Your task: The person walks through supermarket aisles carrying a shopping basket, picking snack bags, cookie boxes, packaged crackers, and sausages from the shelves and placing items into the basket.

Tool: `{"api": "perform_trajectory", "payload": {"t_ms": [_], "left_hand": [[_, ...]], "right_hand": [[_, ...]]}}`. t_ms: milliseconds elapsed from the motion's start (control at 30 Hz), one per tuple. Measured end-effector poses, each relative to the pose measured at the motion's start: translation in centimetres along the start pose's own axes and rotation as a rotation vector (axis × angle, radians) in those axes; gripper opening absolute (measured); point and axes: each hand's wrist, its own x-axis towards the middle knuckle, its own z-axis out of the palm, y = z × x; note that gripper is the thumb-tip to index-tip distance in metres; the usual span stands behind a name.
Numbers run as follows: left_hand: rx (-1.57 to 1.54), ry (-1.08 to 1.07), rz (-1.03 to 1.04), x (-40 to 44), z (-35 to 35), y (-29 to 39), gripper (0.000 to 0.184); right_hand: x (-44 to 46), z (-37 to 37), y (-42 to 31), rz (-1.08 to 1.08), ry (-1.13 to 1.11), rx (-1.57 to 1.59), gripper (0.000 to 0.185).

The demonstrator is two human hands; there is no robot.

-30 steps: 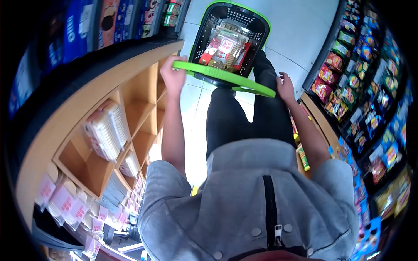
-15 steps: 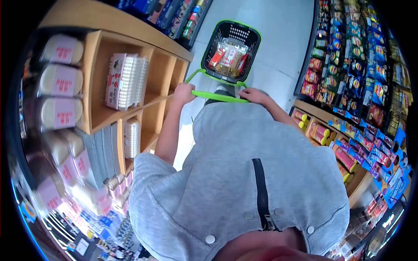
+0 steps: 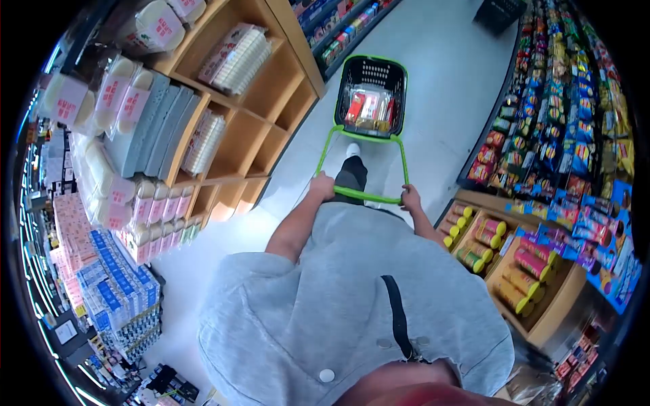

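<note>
Curling around both ends of the handle (image 3: pixel 367 195), left hand (image 3: pixel 323 187) and right hand (image 3: pixel 410 198) seem spaced to steady the basket (image 3: pixel 374 70), its packets (image 3: pixel 369 107) too small to identify.

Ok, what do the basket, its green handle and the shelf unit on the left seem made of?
Basket: probably black plastic, judging by its moulded-looking rows of holes. Green handle: likely plastic too, being evenly coloured. Shelf unit: tan, smooth panels suggest wood or wood-look board; I can't tell which.
</note>
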Motion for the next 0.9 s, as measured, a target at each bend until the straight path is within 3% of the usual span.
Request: {"api": "perform_trajectory", "payload": {"t_ms": [100,300,433,467,533,700,800,833,900], "left_hand": [[0.023,0.028,0.031,-1.5,4.3,0.3,0.031],[-0.024,-0.036,0.060,-9.0,7.3,-2.3,0.032],[0.046,-0.004,0.040,-13.5,13.6,-6.6,0.028],[0.044,0.034,0.054,-15.3,15.0,-7.9,0.028],[-0.013,0.061,0.030,-18.8,17.0,-11.0,0.026],[-0.153,0.091,-0.041,-27.8,24.2,-19.2,0.026],[-0.128,0.026,-0.083,-34.8,27.4,-23.3,0.025],[-0.115,0.107,-0.052,-36.7,29.7,-24.7,0.024],[-0.164,0.064,-0.139,-43.3,31.5,-25.2,0.024]], "right_hand": [[-4.9,-0.1,2.5,0.027,-0.020,0.242,0.023],[-11.3,1.8,4.5,-0.036,-0.097,0.104,0.029],[-14.8,10.1,11.9,0.010,0.066,0.337,0.065],[-16.5,12.3,12.4,0.087,0.095,0.444,0.058],[-19.0,15.7,13.4,0.224,-0.185,0.784,0.033],[-26.3,25.5,14.5,0.372,-0.422,0.933,0.033],[-31.8,30.5,16.7,0.481,-0.482,0.878,0.034],[-32.5,32.0,17.9,0.463,-0.501,0.784,0.035],[-30.4,35.4,24.1,0.462,-0.613,0.637,0.035]]}}
